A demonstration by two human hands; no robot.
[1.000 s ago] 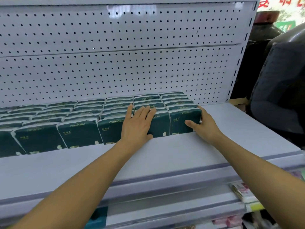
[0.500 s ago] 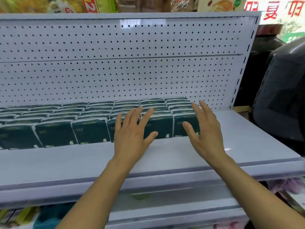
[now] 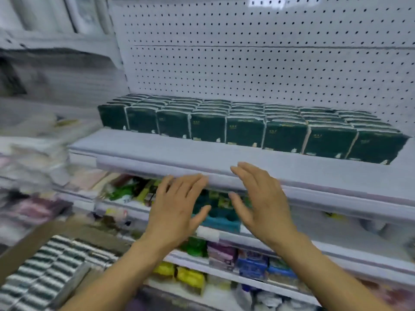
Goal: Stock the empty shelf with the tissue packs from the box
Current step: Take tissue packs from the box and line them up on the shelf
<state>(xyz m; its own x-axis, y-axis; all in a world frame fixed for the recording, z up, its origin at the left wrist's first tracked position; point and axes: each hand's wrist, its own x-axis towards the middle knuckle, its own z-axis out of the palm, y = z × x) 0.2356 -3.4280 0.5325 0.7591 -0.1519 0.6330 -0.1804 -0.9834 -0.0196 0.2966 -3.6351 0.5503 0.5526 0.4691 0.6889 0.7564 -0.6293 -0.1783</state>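
Head view
Left hand (image 3: 174, 212): fingers spread, holding nothing, in front of the shelf's front edge.
Right hand (image 3: 262, 205): fingers spread, empty, just beside the left.
Tissue packs (image 3: 244, 127): upright in rows along the shelf (image 3: 202, 157) back, against the pegboard (image 3: 247, 70).
Box (image 3: 51, 270): lower left, striped packs inside, blurred.

Box (image 3: 56, 272) cut off at lower left; left shelving (image 3: 33, 135) motion-blurred
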